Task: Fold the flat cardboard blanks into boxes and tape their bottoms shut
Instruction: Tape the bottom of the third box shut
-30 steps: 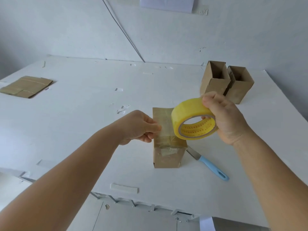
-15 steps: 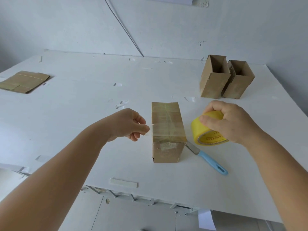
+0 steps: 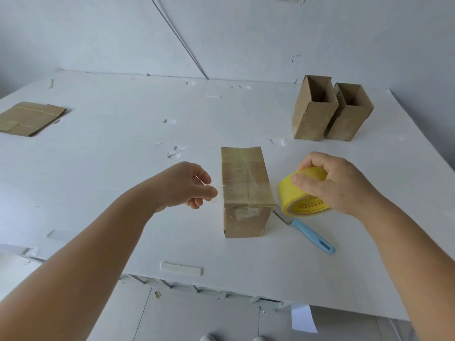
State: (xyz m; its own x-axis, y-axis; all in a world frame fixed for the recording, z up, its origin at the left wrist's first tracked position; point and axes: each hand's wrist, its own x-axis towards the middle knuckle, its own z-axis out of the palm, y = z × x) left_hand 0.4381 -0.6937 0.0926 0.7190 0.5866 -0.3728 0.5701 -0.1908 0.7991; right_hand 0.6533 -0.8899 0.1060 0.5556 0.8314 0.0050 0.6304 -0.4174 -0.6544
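Note:
A brown cardboard box (image 3: 245, 193) lies on its side in the middle of the white table (image 3: 123, 168), with clear tape across its upper face. My right hand (image 3: 337, 183) grips a yellow tape roll (image 3: 299, 193) just right of the box, low over the table. A strip of clear tape runs from the roll over the box to my left hand (image 3: 189, 184), which pinches the strip's end just left of the box. A blue-handled knife (image 3: 311, 233) lies on the table beneath the roll.
Two finished open-topped boxes (image 3: 330, 112) stand upright at the back right. A flat cardboard blank (image 3: 29, 118) lies at the far left. Small tape scraps (image 3: 176, 151) dot the table, and a white strip (image 3: 181, 268) sits near the front edge.
My right hand brought the tape roll down from above the box to its right side. My left hand slid off the box's left face, drawing the tape end leftward.

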